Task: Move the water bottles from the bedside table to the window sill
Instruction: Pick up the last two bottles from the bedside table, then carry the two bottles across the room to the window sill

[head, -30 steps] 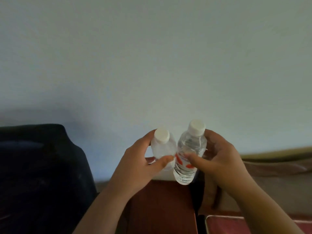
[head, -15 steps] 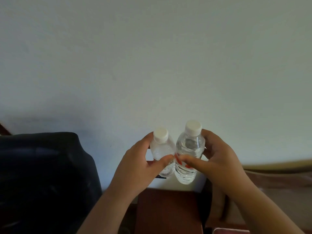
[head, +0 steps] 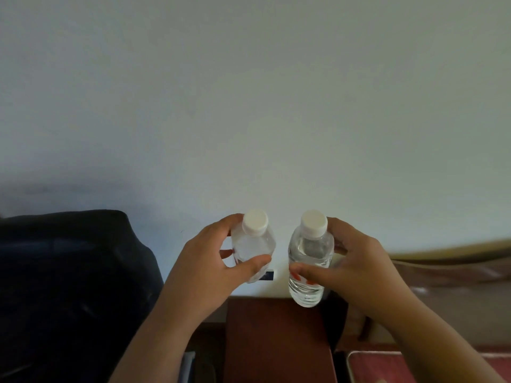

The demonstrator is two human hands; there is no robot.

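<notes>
Two small clear water bottles with white caps are held upright in the air in front of a pale wall. My left hand [head: 210, 269] grips the left bottle [head: 254, 244] around its body, thumb across the front. My right hand [head: 356, 269] grips the right bottle [head: 309, 261], which carries a red label; its thumb lies over the label. A clear gap separates the two bottles. Below them stands the reddish-brown bedside table [head: 276, 341]. No window sill is in view.
A dark upholstered chair [head: 69, 286] fills the lower left. A bed with a brownish headboard [head: 448, 261] and a reddish cover [head: 381, 366] lies at the right. A small dark tag [head: 267, 275] sits on the wall behind the bottles.
The two bottles, touching side by side before, have been drawn apart, the left one leftward and the right one rightward. The view has tilted slightly.
</notes>
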